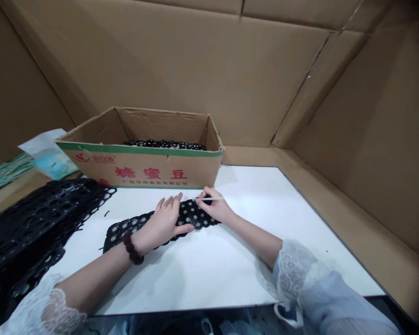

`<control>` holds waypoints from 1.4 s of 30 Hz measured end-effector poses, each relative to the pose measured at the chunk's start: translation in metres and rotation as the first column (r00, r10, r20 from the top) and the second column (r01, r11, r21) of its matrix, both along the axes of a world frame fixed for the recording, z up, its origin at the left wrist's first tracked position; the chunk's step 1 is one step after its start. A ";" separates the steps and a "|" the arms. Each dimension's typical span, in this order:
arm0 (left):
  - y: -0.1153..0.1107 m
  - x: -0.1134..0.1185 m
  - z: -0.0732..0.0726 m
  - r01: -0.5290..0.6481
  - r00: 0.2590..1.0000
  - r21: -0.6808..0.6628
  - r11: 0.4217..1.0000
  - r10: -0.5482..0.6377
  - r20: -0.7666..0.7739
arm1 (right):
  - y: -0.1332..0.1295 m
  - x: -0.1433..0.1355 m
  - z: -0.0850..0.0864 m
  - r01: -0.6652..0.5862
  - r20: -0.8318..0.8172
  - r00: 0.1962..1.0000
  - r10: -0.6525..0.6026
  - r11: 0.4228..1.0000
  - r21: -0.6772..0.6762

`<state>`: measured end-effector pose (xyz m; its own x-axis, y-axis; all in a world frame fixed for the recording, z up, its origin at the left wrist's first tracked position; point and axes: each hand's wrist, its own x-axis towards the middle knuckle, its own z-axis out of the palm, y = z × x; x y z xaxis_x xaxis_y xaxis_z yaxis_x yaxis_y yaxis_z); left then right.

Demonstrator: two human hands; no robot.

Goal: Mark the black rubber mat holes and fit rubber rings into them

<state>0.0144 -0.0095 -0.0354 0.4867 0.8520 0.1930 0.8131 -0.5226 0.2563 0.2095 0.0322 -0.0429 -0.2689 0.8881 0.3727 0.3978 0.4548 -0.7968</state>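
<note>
Fingers (pixel 177 201) of the left hand (pixel 160 225) lie a little spread, thumb held out to the side; those of the right hand (pixel 218 207) pinch a thin pale stick. Cardboard walls (pixel 178 60) enclose the place at the back and sides. Within them is a white desk (pixel 202 279), bearing an open box (pixel 139 179) with a green-striped rim and black dotted material (pixel 167 144) inside. Glossy black perforated sheeting (pixel 38 209) is heaped at the left. Smaller is the dotted black strip (pixel 190 213), flat on the desk just in front of the box. Its long axis slants from the near left to the farther right. It passes beneath the left hand, which covers its middle, and extends leftward from the right fingers, which are nearer its right end. Smallest is the stick (pixel 211 198), lying nearly crosswise, its left tip over the strip's far edge; whether it touches, I cannot tell.
</note>
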 end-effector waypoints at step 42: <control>0.018 0.000 0.020 0.182 0.881 -0.463 0.868 0.064 0.468 | -0.007 0.006 0.004 0.081 -0.115 0.990 -0.087 0.995 -0.057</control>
